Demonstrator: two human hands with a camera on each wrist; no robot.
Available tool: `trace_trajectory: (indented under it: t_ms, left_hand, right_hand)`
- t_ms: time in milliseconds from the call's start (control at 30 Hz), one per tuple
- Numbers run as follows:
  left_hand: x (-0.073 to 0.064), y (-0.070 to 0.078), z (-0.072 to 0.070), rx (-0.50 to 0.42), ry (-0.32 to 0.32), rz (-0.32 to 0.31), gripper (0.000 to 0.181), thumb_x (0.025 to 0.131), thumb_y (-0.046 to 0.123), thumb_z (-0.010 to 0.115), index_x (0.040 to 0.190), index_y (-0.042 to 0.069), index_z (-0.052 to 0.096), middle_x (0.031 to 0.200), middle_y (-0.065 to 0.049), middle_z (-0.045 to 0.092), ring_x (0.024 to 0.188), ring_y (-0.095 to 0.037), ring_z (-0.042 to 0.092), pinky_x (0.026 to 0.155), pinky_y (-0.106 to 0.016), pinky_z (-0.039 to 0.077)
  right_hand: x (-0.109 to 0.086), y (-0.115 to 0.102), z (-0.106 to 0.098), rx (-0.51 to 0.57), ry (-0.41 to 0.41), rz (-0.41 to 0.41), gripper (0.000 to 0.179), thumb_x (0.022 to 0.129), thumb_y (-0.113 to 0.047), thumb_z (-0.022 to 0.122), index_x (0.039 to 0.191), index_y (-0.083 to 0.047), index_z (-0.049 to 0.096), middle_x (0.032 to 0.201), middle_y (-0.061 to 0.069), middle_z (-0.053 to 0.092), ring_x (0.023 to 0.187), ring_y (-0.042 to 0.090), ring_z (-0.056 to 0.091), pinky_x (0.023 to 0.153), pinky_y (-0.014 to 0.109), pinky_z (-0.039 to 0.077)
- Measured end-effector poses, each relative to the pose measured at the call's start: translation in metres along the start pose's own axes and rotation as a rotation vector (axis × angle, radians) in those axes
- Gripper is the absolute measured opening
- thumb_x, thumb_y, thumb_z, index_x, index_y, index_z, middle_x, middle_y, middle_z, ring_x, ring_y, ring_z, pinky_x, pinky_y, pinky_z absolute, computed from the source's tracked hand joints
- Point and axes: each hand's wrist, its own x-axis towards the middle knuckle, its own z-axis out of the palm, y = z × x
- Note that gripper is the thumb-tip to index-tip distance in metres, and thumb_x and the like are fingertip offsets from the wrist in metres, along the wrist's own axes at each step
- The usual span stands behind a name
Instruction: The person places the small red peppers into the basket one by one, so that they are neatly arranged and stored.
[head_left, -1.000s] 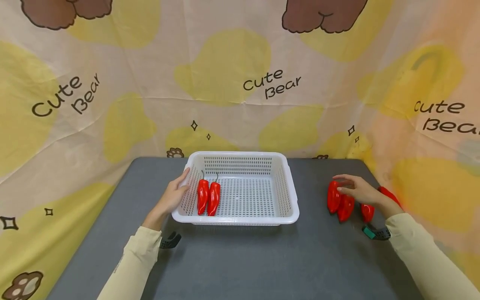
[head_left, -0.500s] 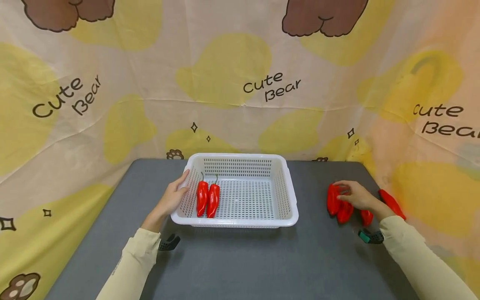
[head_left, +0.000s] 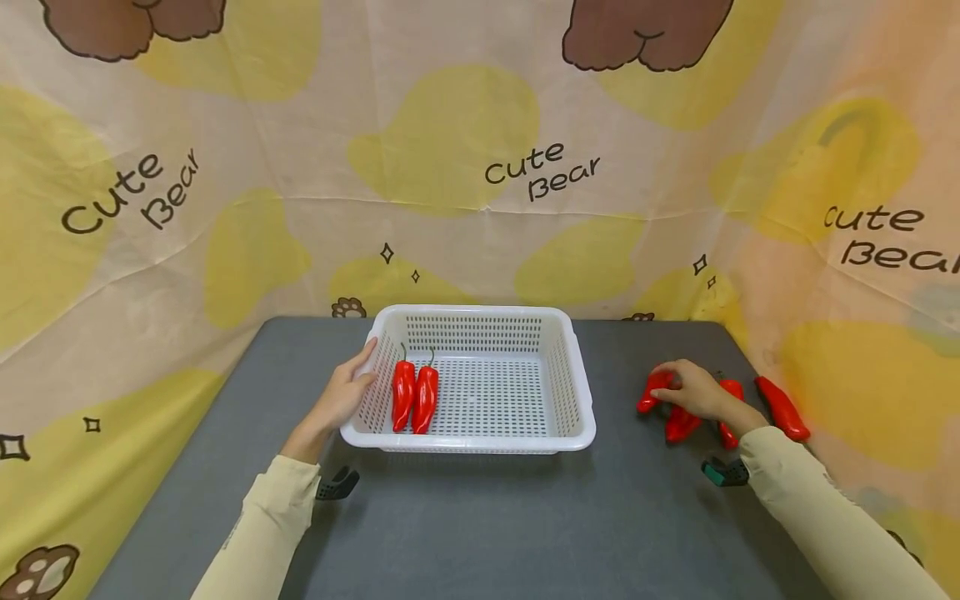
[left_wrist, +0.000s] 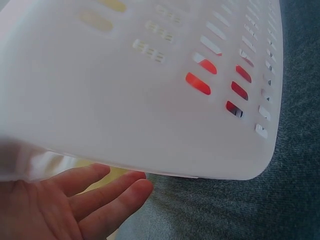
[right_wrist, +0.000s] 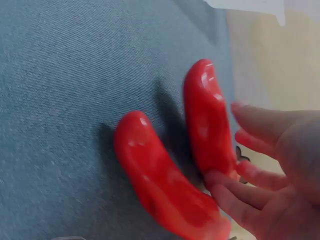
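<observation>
While my left hand [head_left: 341, 400] touches the left side of the white basket [head_left: 468, 444] with fingers nearly straight, I see two red peppers [head_left: 425, 400] lying side by side inside that end. Well to the right, my right hand [head_left: 701, 392] pinches another pepper [head_left: 648, 395] between thumb and fingers; three loose peppers [head_left: 782, 408] lie nearby on the gray table [head_left: 487, 525].
</observation>
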Motion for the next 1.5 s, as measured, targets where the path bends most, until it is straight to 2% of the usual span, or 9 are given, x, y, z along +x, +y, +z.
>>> trace_trajectory:
  t_ms: [100,200,400,533,633,800,1333,1400,1500]
  left_hand:
    - [-0.001,0.000,-0.001,0.003,0.005,0.004,0.063,0.103,0.003,0.040,0.162,0.009,0.020,0.160,-0.032,0.029,0.118,-0.051,0.060,0.091,-0.054,0.059]
    - [-0.002,-0.001,-0.002,0.020,0.010,0.004,0.063,0.102,0.003,0.041,0.161,0.008,0.021,0.160,-0.031,0.029,0.119,-0.050,0.060,0.090,-0.053,0.060]
    - [-0.002,-0.003,-0.006,0.038,0.028,0.012,0.062,0.102,0.002,0.041,0.161,0.008,0.023,0.159,-0.033,0.031,0.110,-0.050,0.064,0.084,-0.051,0.062]
    - [-0.001,-0.003,-0.005,0.021,0.024,0.016,0.061,0.102,0.003,0.041,0.161,0.009,0.023,0.159,-0.033,0.032,0.107,-0.049,0.066,0.082,-0.050,0.062]
    - [-0.001,-0.004,-0.004,0.017,0.021,0.005,0.062,0.102,0.003,0.042,0.161,0.009,0.023,0.159,-0.032,0.031,0.105,-0.048,0.067,0.081,-0.048,0.063]
    - [0.001,-0.003,-0.003,0.009,0.014,0.020,0.062,0.102,0.002,0.041,0.161,0.008,0.022,0.161,-0.031,0.029,0.111,-0.050,0.064,0.086,-0.051,0.061]
    - [0.001,0.000,-0.004,-0.018,0.001,0.005,0.063,0.103,0.003,0.039,0.162,0.011,0.019,0.159,-0.033,0.031,0.110,-0.052,0.065,0.083,-0.052,0.062]
    - [0.001,0.000,-0.003,-0.020,-0.001,0.004,0.063,0.103,0.003,0.039,0.162,0.011,0.019,0.159,-0.034,0.031,0.110,-0.052,0.065,0.083,-0.051,0.062]
    - [0.002,-0.001,-0.002,-0.018,-0.003,-0.002,0.063,0.103,0.003,0.039,0.162,0.012,0.019,0.159,-0.034,0.030,0.109,-0.052,0.065,0.082,-0.050,0.062]
  right_hand:
    - [0.003,-0.003,0.005,-0.005,0.040,-0.018,0.020,0.095,-0.017,0.069,0.100,0.003,0.069,0.103,0.024,0.062,0.086,0.031,0.058,0.073,0.039,0.051]
    - [0.006,-0.007,0.011,-0.019,0.069,-0.007,0.017,0.095,-0.016,0.068,0.086,-0.003,0.064,0.087,0.013,0.057,0.078,0.023,0.047,0.065,0.030,0.037]
    - [0.016,-0.012,0.021,-0.023,0.082,0.077,0.030,0.095,-0.022,0.069,0.078,-0.005,0.050,0.086,0.013,0.046,0.081,0.026,0.044,0.063,0.030,0.032]
    - [0.019,-0.012,0.021,-0.016,0.088,0.097,0.025,0.093,-0.018,0.070,0.094,0.003,0.056,0.095,0.022,0.051,0.085,0.031,0.049,0.067,0.035,0.041]
    - [0.017,-0.012,0.020,-0.015,0.078,0.081,0.037,0.091,-0.014,0.071,0.117,0.009,0.058,0.114,0.035,0.053,0.101,0.045,0.053,0.081,0.050,0.051]
    - [0.014,-0.009,0.017,-0.028,-0.003,0.077,0.052,0.091,-0.010,0.071,0.135,0.011,0.054,0.139,0.044,0.046,0.132,0.062,0.034,0.106,0.072,0.038]
    - [0.014,-0.006,0.016,0.091,-0.027,0.062,0.053,0.089,-0.008,0.071,0.136,0.009,0.053,0.151,0.046,0.027,0.140,0.065,0.021,0.111,0.076,0.028]
    - [0.011,-0.006,0.014,0.120,-0.030,0.070,0.054,0.090,-0.007,0.070,0.138,0.010,0.051,0.151,0.046,0.026,0.139,0.064,0.022,0.109,0.075,0.031]
    - [0.007,-0.007,0.010,0.180,-0.042,0.090,0.056,0.092,-0.007,0.068,0.141,0.009,0.046,0.144,0.042,0.035,0.125,0.055,0.041,0.097,0.062,0.048]
